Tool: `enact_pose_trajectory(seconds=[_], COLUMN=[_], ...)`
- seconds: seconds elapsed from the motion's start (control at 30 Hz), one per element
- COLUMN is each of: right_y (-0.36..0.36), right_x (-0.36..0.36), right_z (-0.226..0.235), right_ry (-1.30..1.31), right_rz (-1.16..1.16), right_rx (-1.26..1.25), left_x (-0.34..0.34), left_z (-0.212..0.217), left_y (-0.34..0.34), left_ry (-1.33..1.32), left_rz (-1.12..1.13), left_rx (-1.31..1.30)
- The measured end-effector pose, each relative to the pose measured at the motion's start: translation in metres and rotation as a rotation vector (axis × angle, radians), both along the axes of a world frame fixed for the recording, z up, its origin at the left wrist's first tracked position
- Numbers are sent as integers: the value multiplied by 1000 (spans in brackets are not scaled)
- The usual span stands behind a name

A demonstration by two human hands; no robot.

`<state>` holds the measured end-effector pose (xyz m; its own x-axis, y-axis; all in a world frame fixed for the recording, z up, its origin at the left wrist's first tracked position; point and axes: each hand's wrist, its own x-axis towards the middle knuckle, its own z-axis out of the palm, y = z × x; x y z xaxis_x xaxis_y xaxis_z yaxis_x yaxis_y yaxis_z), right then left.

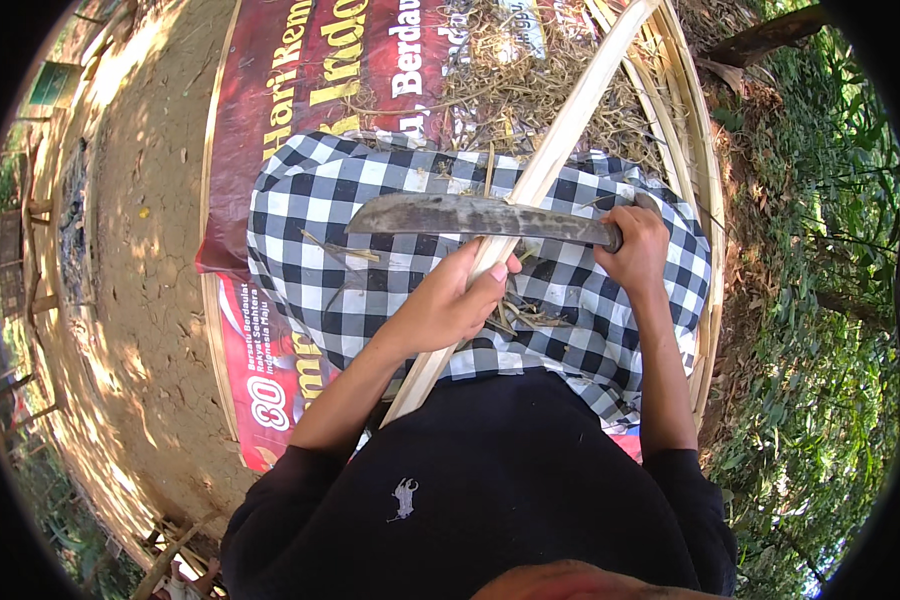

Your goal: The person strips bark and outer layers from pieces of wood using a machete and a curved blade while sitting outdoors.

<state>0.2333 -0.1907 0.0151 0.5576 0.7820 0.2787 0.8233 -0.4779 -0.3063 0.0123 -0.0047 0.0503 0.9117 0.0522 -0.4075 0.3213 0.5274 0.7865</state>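
Observation:
A long pale strip of split wood or bamboo [575,115] runs slantwise from beside my waist up to the far right. My left hand [457,300] is wrapped round it near the middle. In my right hand [635,246] is the dark handle of a machete [450,214]. Its broad, worn blade points left and lies across the strip, just beyond my left fingers. A black and white checked cloth [370,180] covers my lap beneath both hands, with several thin shavings [535,318] scattered on it.
A printed red banner [240,120] is spread under me. Dry shavings [500,95] are heaped on it at the far side. More pale strips [685,130] lie along the right edge. Bare earth [160,250] extends to the left, and green plants [820,330] grow at right.

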Motion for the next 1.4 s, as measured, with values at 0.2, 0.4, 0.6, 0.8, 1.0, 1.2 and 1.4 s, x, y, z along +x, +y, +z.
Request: enact_pose_trajectory(seconds=[0.2, 0.4, 0.6, 0.8, 1.0, 1.2, 1.4], right_y=[13, -23, 10, 0, 6, 13, -18], right_x=[-63, 7, -54, -7, -10, -21, 26], right_z=[9, -22, 3, -8, 8, 19, -17], right_ry=[-36, 30, 14, -80, -167, -108, 16], right_rz=[-8, -23, -6, -195, 153, -185, -11], right_rx=[-99, -23, -127, -273, 98, -319, -35], left_x=[4, -5, 6, 11, 0, 6, -5], left_z=[-18, -9, -30, -30, -4, -24, -2], left_y=[8, -10, -5, -2, -14, 6, 1], left_ry=[71, 41, 74, 76, 26, 48, 3], left_rz=[51, -67, -33, -48, -91, -24, 8], left_rx=[-76, -36, -146, -115, -186, -148, -90])
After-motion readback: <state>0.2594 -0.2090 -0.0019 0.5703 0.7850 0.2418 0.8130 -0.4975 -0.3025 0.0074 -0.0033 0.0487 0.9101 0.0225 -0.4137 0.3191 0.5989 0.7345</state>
